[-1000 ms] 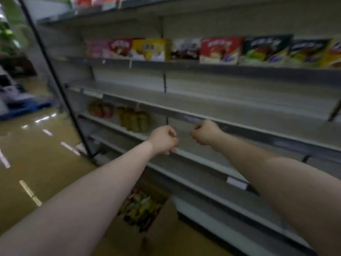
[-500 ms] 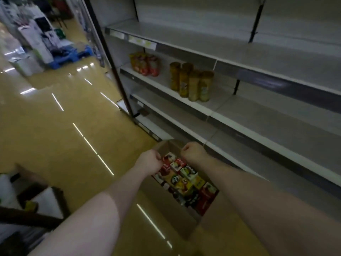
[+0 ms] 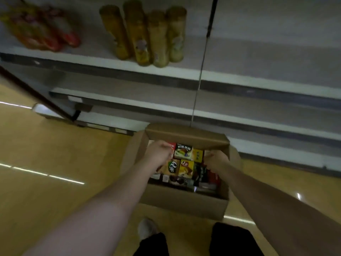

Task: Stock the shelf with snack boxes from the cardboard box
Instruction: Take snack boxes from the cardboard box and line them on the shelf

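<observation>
An open cardboard box (image 3: pixel 184 204) sits on the floor in front of the shelf, packed with several colourful snack boxes (image 3: pixel 182 153). Both my arms reach down into it. My left hand (image 3: pixel 159 154) is over the box's far left corner with curled fingers, the fingertips beside a red snack box (image 3: pixel 172 145). My right hand (image 3: pixel 216 159) hovers at the far right side, fingers curled too. I see no box in either hand. The bare grey shelf boards (image 3: pixel 258 58) rise behind the box.
Several yellow snack tubes (image 3: pixel 147 34) stand on the shelf above, with red packets (image 3: pixel 40 32) to their left. A dark upright post (image 3: pixel 36 93) ends the shelf unit at left. Yellow floor (image 3: pixel 55 163) spreads left of the box. My shoe (image 3: pixel 146 229) and dark trousers are below.
My view has tilted from the shelf rows down to the floor. Both hands have dropped from shelf height into the open cardboard box and moved apart.
</observation>
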`<state>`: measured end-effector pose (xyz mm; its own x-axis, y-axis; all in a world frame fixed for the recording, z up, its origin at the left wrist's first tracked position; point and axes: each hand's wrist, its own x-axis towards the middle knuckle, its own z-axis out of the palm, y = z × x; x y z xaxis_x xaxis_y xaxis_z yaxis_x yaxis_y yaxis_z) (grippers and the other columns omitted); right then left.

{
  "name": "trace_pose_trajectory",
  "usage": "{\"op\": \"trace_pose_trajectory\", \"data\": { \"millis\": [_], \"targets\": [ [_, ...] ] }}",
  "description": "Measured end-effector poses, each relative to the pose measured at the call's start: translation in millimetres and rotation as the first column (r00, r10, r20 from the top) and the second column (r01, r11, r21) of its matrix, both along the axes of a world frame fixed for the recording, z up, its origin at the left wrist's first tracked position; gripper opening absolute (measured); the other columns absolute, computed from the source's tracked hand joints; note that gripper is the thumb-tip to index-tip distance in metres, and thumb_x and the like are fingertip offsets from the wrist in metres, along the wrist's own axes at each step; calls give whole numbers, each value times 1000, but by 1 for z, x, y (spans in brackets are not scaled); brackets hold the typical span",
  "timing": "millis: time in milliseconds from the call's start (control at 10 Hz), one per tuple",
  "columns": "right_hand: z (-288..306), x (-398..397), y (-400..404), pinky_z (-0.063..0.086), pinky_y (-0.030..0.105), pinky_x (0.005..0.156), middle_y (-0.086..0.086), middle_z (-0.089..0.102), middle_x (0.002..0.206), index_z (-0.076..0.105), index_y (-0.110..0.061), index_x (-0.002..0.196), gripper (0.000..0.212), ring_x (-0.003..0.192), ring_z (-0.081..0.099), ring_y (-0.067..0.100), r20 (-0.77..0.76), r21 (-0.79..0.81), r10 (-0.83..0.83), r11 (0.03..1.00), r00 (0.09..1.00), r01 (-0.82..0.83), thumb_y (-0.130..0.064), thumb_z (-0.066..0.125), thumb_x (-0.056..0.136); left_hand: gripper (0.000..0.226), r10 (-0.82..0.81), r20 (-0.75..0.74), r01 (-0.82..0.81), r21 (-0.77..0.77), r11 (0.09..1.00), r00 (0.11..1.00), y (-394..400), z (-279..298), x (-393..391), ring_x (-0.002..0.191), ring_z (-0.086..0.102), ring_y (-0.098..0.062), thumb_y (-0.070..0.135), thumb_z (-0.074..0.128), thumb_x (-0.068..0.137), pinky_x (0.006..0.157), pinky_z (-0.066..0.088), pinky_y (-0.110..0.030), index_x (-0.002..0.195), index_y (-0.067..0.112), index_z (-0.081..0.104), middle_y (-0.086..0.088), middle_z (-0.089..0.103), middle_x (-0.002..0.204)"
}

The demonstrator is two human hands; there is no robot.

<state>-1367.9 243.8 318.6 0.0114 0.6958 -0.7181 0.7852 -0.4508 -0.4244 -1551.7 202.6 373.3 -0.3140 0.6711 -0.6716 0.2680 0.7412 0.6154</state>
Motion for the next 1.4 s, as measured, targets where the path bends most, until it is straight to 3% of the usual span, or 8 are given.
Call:
{"op": "trace_pose_trajectory", "data": {
  "millis": [100, 300, 400, 500, 600, 1100, 1300, 1400],
  "targets": [
    [-64, -10, -1, 40, 22, 52, 0, 55, 72, 53, -18, 71, 27, 62, 51, 13, 26, -27, -52, 998, 998, 53, -11, 46, 96, 15, -21, 75, 20, 8, 1000, 997, 18, -66, -14, 79, 66, -8, 13, 53, 96, 83, 55, -33, 105, 16, 64, 1, 68, 99],
    [-240, -26, -6, 41, 24, 69, -6, 46, 68, 43, -26, 65, 32, 59, 41, 6, -24, -103, -73, 992, 997, 70, -24, 56, 93, 11, -53, 129, 60, -52, 997, 990, 25, -223, -19, 84, 67, -11, 15, 53, 96, 84, 53, -36, 95, 21, 62, 1, 69, 101],
    [-318, -38, -11, 47, 27, 63, 2, 55, 79, 51, -18, 81, 19, 69, 55, 16, 24, -106, -110, 988, 994, 112, -32, 61, 88, 14, -73, 127, 83, -72, 994, 989, 18, -299, -20, 88, 66, -11, 14, 51, 97, 87, 55, -35, 100, 21, 63, 3, 67, 103],
    [-380, -48, -6, 47, 44, 96, 16, 45, 129, 34, -9, 136, 72, 116, 51, 36, 88, -79, -202, 975, 975, 209, -40, 68, 80, 12, -108, 94, 114, -65, 991, 990, 16, -358, -20, 88, 63, -8, 15, 53, 97, 84, 53, -31, 98, 22, 62, 5, 65, 103],
    [-425, -61, 2, 36, 47, 106, 18, 27, 147, 9, -10, 150, 103, 132, 35, 39, 143, -78, -251, 961, 957, 264, -48, 72, 78, 12, -155, 82, 158, -36, 987, 985, 17, -403, -20, 89, 61, -7, 17, 51, 97, 82, 51, -29, 100, 21, 62, 4, 63, 105],
    [-451, -67, 7, 33, 48, 107, 17, 15, 152, -22, -13, 150, 125, 136, 29, 37, 215, -34, -151, 986, 965, 162, -52, 72, 77, 16, 13, 238, 11, -96, 995, 971, 27, -432, 3, 114, 55, -24, 21, 56, 95, 94, 50, -37, 110, 15, 56, -10, 58, 120],
    [-457, -60, 11, 33, 47, 107, 16, 10, 155, -16, -10, 151, 128, 138, 26, 39, 196, 2, -319, 946, 927, 325, -52, 76, 73, 19, 220, 407, -178, -138, 974, 886, 38, -428, 6, 102, 60, -17, 19, 57, 95, 81, 52, -31, 113, 14, 58, -3, 65, 109],
    [-439, -35, 22, 49, 47, 92, 18, 37, 144, 13, -14, 152, 108, 120, 48, 38, -85, -200, -566, 816, 820, 542, -48, 77, 73, 11, 177, 395, -145, -110, 983, 901, 36, -422, 1, 104, 60, -17, 19, 57, 95, 85, 51, -31, 106, 17, 58, -3, 65, 108]
  ]
}}
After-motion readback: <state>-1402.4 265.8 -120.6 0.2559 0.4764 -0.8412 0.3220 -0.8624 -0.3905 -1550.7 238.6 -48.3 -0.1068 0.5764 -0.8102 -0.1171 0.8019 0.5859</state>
